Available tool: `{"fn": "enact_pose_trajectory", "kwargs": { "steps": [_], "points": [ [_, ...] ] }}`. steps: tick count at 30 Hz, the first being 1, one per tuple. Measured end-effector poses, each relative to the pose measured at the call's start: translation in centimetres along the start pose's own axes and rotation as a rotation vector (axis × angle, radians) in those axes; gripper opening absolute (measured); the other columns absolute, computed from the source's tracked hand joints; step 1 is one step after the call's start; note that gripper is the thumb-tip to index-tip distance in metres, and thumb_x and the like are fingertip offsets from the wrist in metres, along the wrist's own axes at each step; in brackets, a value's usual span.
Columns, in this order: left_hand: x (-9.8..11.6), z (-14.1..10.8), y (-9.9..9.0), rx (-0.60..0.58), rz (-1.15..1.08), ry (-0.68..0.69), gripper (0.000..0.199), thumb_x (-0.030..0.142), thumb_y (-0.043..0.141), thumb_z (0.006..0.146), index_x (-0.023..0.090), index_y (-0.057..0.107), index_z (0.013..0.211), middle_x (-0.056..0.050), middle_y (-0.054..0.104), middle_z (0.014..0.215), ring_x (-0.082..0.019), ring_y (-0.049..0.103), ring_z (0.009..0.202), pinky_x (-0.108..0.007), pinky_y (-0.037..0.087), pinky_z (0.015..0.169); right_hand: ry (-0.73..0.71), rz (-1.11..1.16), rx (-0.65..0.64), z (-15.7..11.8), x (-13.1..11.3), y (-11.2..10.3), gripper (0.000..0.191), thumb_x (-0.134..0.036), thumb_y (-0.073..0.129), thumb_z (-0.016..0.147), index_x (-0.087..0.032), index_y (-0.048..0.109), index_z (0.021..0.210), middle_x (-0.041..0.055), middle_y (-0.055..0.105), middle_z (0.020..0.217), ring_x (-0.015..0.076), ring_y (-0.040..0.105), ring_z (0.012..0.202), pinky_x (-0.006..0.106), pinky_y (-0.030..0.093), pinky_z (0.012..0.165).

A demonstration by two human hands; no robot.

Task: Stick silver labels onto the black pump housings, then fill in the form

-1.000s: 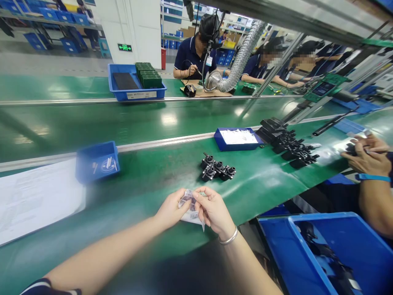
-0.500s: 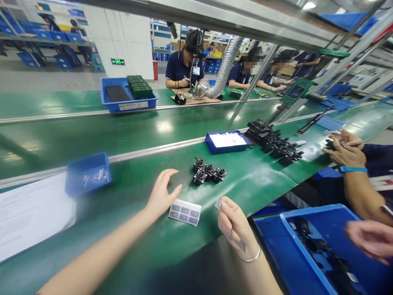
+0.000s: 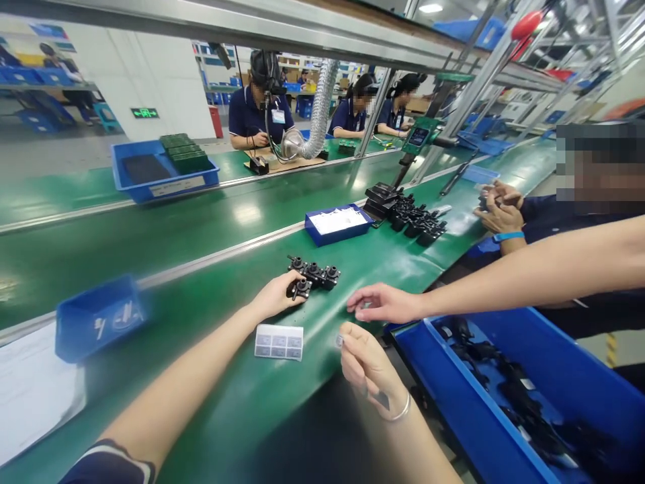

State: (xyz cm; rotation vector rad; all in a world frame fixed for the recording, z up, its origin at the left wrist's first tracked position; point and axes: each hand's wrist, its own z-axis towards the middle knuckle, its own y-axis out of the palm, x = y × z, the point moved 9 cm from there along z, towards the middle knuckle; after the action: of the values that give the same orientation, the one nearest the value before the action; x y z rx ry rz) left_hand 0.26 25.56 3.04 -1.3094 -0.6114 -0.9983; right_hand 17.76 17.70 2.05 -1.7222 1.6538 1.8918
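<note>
My left hand (image 3: 276, 296) has its thumb and fingers around the nearest black part (image 3: 301, 289), at the front of a small group of black parts (image 3: 315, 271) on the green bench. Between finger and thumb, my right hand (image 3: 370, 363) pinches a small label (image 3: 340, 340) above the bench. A sheet of grey labels (image 3: 279, 342) lies flat between my two hands, nearer the left one. Another person's hand (image 3: 383, 302) reaches in from the right, just beyond my right hand and not touching it.
A dark blue box of white slips (image 3: 337, 235) and a row of black parts (image 3: 413, 218) stand farther back. At left are a blue tray (image 3: 75, 329) and papers (image 3: 35, 396). A large blue bin (image 3: 484, 417) is at right; another worker's hands (image 3: 501, 208) are beyond.
My left hand has moved forward and closed on the nearest black part. Another person's arm has reached in from the right. The view has turned to the right.
</note>
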Motion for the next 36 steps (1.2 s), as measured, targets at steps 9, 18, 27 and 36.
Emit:
{"fn": "enact_pose_trajectory", "kwargs": {
  "steps": [9,18,27,36],
  "points": [
    [0.5,-7.7,-7.4,0.509,-0.725,-0.194,0.041,0.037,0.07,0.079,0.024,0.044,0.107,0.0,0.061,0.091,-0.016,0.065,0.078,-0.028,0.053,0.063,0.01,-0.079,-0.071,-1.2,-0.1,1.5,0.03,-0.041,0.068,0.086,-0.021,0.047,0.075,-0.0103,0.043,0.034,0.0032,0.024,0.021,0.014,0.018,0.028],
    [1.0,-15.2,-3.0,0.377,-0.95,-0.403,0.047,0.049,0.057,0.089,0.022,0.042,0.125,-0.002,0.061,0.079,-0.012,0.057,0.064,-0.019,0.035,0.048,0.133,-0.196,-0.215,1.8,3.6,7.9,0.021,-0.035,0.066,0.089,-0.018,0.054,0.085,-0.0103,0.046,0.037,0.0014,0.023,0.023,0.013,0.016,0.03],
    [-0.2,-15.5,-0.1,0.269,-1.063,-0.374,0.057,0.047,0.058,0.089,0.029,0.028,0.134,-0.002,0.054,0.099,-0.015,0.062,0.069,-0.032,0.049,0.062,0.216,-0.229,-0.136,5.3,6.1,8.1,0.028,-0.038,0.069,0.085,-0.017,0.054,0.078,-0.0106,0.045,0.041,-0.0003,0.019,0.026,0.014,0.013,0.03],
    [-1.3,-15.5,1.2,0.252,-1.11,-0.427,0.052,0.051,0.051,0.092,0.027,0.028,0.131,-0.002,0.052,0.097,-0.011,0.057,0.067,-0.027,0.04,0.058,0.319,-0.184,-0.126,6.0,8.4,6.8,0.03,-0.036,0.069,0.085,-0.016,0.053,0.07,-0.0094,0.045,0.045,-0.0007,0.021,0.029,0.015,0.014,0.031]
  ]
}}
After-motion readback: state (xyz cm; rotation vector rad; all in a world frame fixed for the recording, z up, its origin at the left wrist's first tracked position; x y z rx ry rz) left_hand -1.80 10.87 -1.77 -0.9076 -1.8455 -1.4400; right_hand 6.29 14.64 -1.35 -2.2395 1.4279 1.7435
